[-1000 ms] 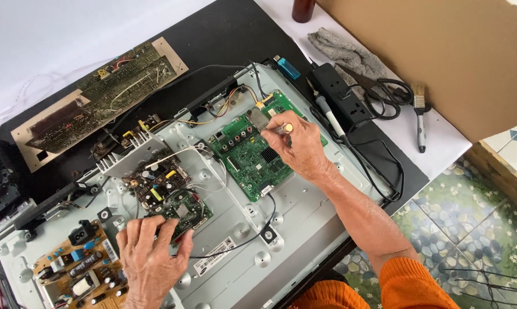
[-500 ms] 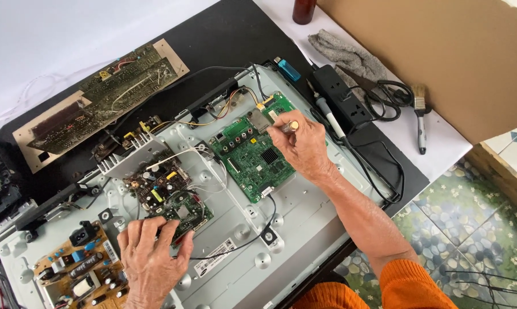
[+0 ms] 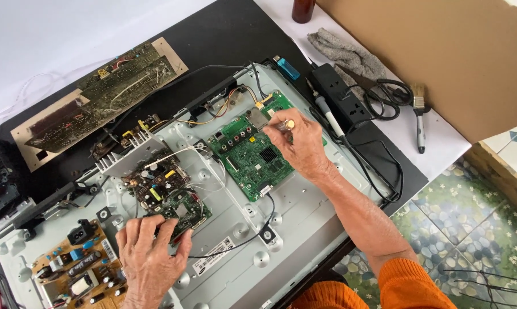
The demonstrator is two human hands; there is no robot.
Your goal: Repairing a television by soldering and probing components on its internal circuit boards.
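Two bare hands work over an opened flat-screen chassis, seen from the camera on my head. My right hand [image 3: 301, 143] has its grip clenched around a small tool with a brass-coloured cap [image 3: 287, 125], pinched between thumb and fingertips; the tool's tip is hidden behind my fingers. That hand rests over the upper right corner of the green main board [image 3: 252, 157], which sits near the middle of the grey metal back panel [image 3: 304, 229]. My left hand [image 3: 149, 257] lies flat with fingers spread, grasping nothing, its fingertips touching the lower edge of a smaller dark circuit board [image 3: 169, 194] crowded with components. Just left of that hand is a tan power board [image 3: 75, 272]. Beyond the panel, a detached brown board [image 3: 98, 97] lies on the black surface [image 3: 230, 34]. To the right sit a black power strip [image 3: 341, 97], a soldering iron [image 3: 327, 111], a blue lighter [image 3: 287, 67], a grey rag [image 3: 344, 57], a small paintbrush [image 3: 420, 114] and a sheet of cardboard [image 3: 441, 51].
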